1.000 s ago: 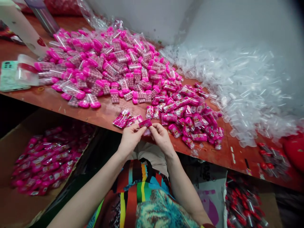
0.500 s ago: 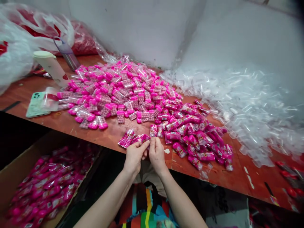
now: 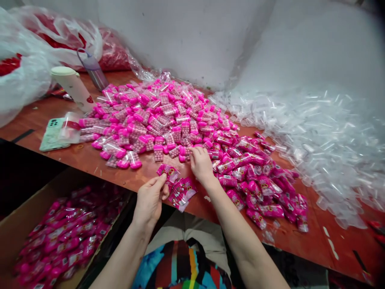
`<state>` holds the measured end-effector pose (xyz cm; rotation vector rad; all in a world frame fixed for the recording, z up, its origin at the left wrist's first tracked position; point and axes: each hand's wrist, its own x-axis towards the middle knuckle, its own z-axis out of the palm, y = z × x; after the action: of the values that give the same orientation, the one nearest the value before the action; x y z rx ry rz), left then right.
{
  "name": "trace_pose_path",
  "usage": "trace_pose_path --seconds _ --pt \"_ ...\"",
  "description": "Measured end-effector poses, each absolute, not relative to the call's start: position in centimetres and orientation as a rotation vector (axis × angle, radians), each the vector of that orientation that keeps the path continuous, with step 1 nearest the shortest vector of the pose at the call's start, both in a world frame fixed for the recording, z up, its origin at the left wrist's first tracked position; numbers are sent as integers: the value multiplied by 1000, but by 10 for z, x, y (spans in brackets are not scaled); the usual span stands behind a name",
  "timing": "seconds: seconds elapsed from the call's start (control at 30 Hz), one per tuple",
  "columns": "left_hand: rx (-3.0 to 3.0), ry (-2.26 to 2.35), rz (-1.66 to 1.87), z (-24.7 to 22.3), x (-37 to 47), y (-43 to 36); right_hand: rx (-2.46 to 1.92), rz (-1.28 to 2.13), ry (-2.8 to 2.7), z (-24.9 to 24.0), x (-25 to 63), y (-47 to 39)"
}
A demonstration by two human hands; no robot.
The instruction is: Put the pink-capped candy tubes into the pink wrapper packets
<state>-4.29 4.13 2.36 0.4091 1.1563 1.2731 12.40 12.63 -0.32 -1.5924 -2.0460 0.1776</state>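
My left hand [image 3: 149, 200] pinches a pink printed wrapper [image 3: 169, 172] between thumb and forefinger, just above the table's front edge. A small stack of the same wrappers [image 3: 182, 191] lies beside it on the red-brown table [image 3: 90, 160]. My right hand [image 3: 201, 163] reaches forward to the near edge of a big pile of clear, pink-capped candy containers [image 3: 150, 116], and its fingertips close on one container [image 3: 189, 150]. To the right of that hand lies a heap of wrapped pink containers [image 3: 255, 176].
A wide mound of clear plastic pieces [image 3: 315, 132] fills the right side against the wall. A phone [image 3: 51, 135], a white cup [image 3: 73, 86] and plastic bags [image 3: 27, 72] sit at the left. Below the table, a cardboard box [image 3: 18, 216] holds wrapped pink containers.
My hands were together at the table edge on one pink item. Now they have parted: the right has reached forward into the pile, and the left stays near the edge with a wrapper.
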Motion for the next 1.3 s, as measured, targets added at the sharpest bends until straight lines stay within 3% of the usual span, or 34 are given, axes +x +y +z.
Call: trace_pose_path --seconds 0.2,0.53,0.63,0.9,1.3 --pt "277 1089 1309 27 -50 47 -1726 -121 -2337 -10 118 148" --pt "192 1003 1302 27 -45 37 -1712 -137 -2305 -28 118 150" --pt "174 993 1311 26 -45 35 -1641 87 -2139 -19 119 137" --pt "127 969 1353 28 -39 35 -1174 1395 -1130 1 116 48" --pt "153 947 1287 21 -18 21 -819 1800 -528 17 126 -6"
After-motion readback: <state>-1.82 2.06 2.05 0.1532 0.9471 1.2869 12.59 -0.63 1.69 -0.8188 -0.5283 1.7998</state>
